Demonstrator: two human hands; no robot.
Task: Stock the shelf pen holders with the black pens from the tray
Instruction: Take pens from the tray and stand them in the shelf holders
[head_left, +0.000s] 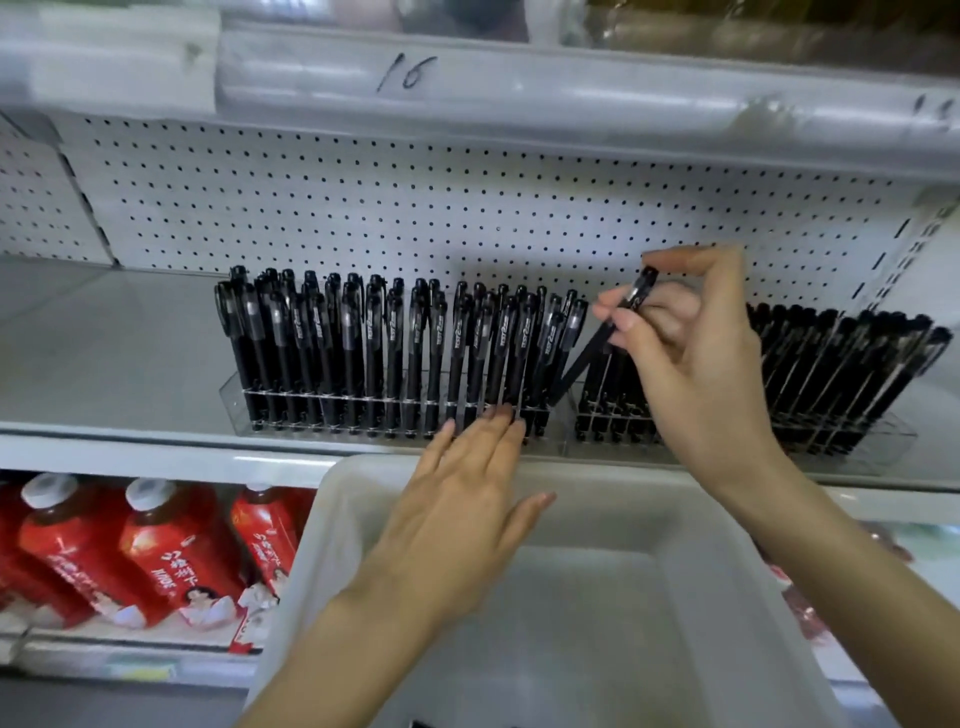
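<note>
1. Our right hand (691, 364) pinches one black pen (602, 338) near its capped end between thumb and fingertips (626, 325); the pen slants down and to the left, its tip reaching the right end of the left pen holder (234, 400).
2. Our left hand (467, 499) holds nothing. Its fingers are flat and close together, and their tips rest against the clear front of that holder, just left of where the pen tip arrives.
3. The risk, as we judge it: the pen comes in at a steep slant, so its tip may catch on a divider or slip into the gap between the two holders instead of dropping into a slot.
4. A second risk is that the slanted barrel pushes on the neighbouring upright pens (395, 343) and tips them, since they stand packed touching one another.
5. The light clear holder could also slide back on the shelf (104, 364) if we press too hard; the left hand seems placed to steady it.
6. The right pen holder (883, 431) looks full, partly hidden behind our right wrist.
7. The white tray (691, 525) below shows almost no pens, only a dark speck at the bottom edge, so we judge the stocking nearly done.
</note>
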